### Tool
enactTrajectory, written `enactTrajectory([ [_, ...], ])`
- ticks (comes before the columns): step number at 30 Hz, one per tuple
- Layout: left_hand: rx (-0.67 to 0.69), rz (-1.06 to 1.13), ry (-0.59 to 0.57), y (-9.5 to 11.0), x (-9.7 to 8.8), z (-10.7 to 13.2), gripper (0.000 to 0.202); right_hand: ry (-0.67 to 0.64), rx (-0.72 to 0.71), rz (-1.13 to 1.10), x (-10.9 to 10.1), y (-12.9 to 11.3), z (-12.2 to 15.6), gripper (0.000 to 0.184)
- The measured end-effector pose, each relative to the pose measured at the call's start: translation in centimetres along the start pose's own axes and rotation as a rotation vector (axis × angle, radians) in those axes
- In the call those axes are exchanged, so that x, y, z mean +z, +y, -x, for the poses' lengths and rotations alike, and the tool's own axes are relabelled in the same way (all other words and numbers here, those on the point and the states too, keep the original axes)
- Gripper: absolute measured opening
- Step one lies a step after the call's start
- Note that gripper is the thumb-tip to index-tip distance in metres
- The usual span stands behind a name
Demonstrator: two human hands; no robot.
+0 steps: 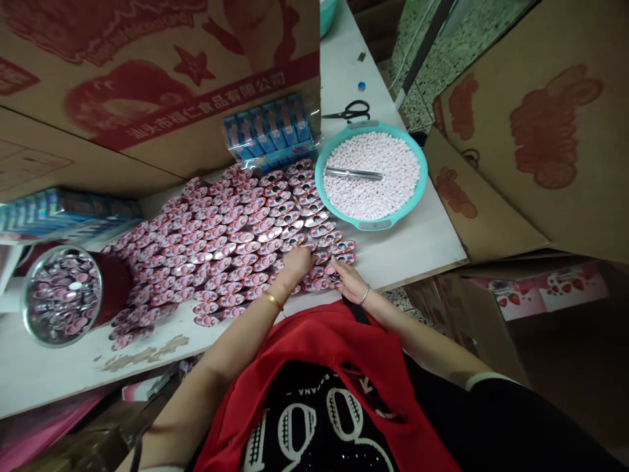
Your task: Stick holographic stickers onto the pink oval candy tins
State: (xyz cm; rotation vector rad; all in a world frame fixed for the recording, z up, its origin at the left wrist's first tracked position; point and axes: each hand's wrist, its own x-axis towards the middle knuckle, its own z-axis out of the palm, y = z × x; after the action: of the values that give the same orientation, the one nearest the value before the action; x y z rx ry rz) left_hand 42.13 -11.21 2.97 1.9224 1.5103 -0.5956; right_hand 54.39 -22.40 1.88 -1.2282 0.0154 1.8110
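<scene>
Many small pink oval tins (230, 236) lie in close rows across the white table (417, 242). My left hand (297, 262) rests on the tins near the front edge, fingers curled down onto them. My right hand (346, 275) lies just to its right, fingers stretched flat toward the last tins of the row. Whether either hand grips a tin is hidden. A teal basin (371, 174) full of small pink-white candies stands beyond the tins, with a metal scoop (354, 174) lying on the candies.
A round metal tin (61, 295) holding more pink tins sits at the left. Blue packets (270, 134) stand behind the rows. Black scissors (350, 111) lie farther back. Large cardboard boxes (147, 85) loom at left and right (540, 131).
</scene>
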Motion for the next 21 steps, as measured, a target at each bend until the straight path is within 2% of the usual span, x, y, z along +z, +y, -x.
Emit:
enactTrajectory([
  [2, 0.123, 0.234, 0.031, -0.3, 1.2, 1.5, 0.025, 0.006, -0.013, -0.003, 0.4, 0.1, -0.2, 0.047],
  [4, 0.24, 0.571, 0.007, -0.7, 2.4, 2.9, 0.024, 0.004, -0.027, -0.014, 1.0, 0.4, -0.5, 0.048],
  [6, 0.269, 0.818, -0.025, -1.1, 3.3, 3.8, 0.022, 0.02, -0.033, -0.013, 1.6, 0.7, -0.8, 0.049],
  [8, 0.23, 0.884, 0.029, -1.5, 3.5, 4.0, 0.019, 0.026, -0.021, 0.0, 2.3, 0.8, -1.1, 0.05],
  [11, 0.119, 0.714, 0.216, -2.3, 2.3, 3.1, 0.011, -0.017, -0.006, 0.011, 3.0, 0.5, -1.4, 0.048],
  [13, 0.015, 0.503, 0.278, -2.7, 1.1, 1.7, 0.01, -0.031, -0.006, 0.015, 3.0, 0.1, -1.5, 0.047],
  [15, -0.082, 0.272, 0.238, -2.9, -0.1, 0.2, 0.014, -0.035, 0.0, 0.02, 2.9, -0.1, -1.5, 0.048],
  [17, -0.138, 0.07, 0.126, -2.9, -0.9, -1.2, 0.021, -0.036, 0.01, 0.03, 2.6, -0.3, -1.5, 0.049],
  [19, -0.16, -0.046, 0.029, -2.7, -1.4, -2.3, 0.028, -0.022, 0.029, 0.052, 2.5, -0.4, -1.4, 0.052],
  [21, -0.17, -0.077, -0.016, -2.6, -1.7, -3.0, 0.034, 0.001, 0.06, 0.089, 2.4, -0.6, -1.4, 0.054],
])
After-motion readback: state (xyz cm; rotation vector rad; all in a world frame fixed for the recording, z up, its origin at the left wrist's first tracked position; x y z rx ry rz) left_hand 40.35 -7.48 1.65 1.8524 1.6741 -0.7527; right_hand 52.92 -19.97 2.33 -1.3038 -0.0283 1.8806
